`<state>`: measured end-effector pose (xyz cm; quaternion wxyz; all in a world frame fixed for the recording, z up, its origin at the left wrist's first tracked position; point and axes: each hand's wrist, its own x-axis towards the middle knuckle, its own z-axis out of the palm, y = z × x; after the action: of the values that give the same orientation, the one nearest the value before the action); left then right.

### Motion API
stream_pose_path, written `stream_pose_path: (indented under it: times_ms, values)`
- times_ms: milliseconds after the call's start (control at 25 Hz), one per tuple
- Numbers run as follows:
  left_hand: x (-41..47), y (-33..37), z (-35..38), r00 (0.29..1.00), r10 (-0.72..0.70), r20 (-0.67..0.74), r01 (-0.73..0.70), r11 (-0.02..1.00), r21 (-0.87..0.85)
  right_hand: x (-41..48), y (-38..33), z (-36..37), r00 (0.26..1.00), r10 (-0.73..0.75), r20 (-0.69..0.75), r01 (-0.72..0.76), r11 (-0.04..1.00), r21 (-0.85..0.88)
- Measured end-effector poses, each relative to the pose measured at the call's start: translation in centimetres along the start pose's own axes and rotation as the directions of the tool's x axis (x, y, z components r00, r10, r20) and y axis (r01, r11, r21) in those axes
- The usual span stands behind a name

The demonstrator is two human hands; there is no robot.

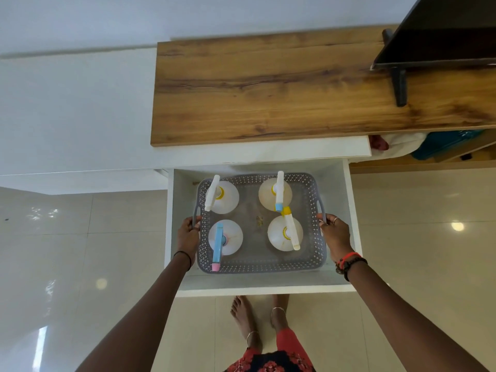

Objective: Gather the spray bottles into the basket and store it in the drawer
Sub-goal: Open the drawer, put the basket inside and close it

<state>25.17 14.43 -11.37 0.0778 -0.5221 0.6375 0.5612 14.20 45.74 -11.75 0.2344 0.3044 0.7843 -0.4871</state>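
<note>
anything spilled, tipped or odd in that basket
Nothing spilled or tipped: the four bottles stand upright in the basket. Only a small yellowish speck lies on the basket floor between them; too small to tell what.
</note>
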Motion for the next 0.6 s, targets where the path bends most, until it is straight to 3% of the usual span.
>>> stream_pose_path:
  times_ms: [600]
  values:
    - [8.6, -4.6, 4.9, 0.998, -0.06, 0.008, 0.06, 0.998, 0.025, 8.3, 4.9, 4.0, 0.998, 0.059, -0.024, -0.059, 0.997, -0.041]
